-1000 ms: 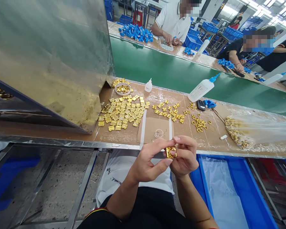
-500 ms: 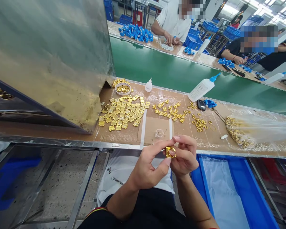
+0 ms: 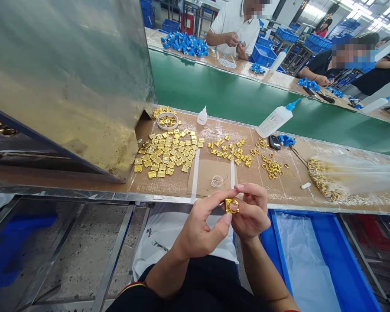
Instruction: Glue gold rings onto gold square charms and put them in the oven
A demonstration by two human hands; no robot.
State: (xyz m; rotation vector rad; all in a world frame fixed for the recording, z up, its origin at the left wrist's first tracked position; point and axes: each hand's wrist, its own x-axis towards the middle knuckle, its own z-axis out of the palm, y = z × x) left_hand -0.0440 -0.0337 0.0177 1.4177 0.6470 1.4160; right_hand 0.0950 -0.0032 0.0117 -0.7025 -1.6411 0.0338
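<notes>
A small shiny gold piece, with a squarish face and a ring-like curve, is held just in front of the bench edge. My left hand pinches it from the left between thumb and forefinger. From the right, my right hand grips its ring side, the fingers curled and partly hiding it. Beyond the hands lies a cardboard pad with white tape strips and a small clear round dish. Flat gold square pieces are spread to the left, and gold rings lie to the right.
A tall metal panel stands at the left. On the bench are a small white bottle, a larger blue-tipped bottle and a plastic bag of gold parts. A blue crate sits below right. Co-workers sit across the green belt.
My hands stay almost still, with the gold piece shifted very slightly in their grip. Across the belt, a co-worker in white has raised both hands from the bench.
</notes>
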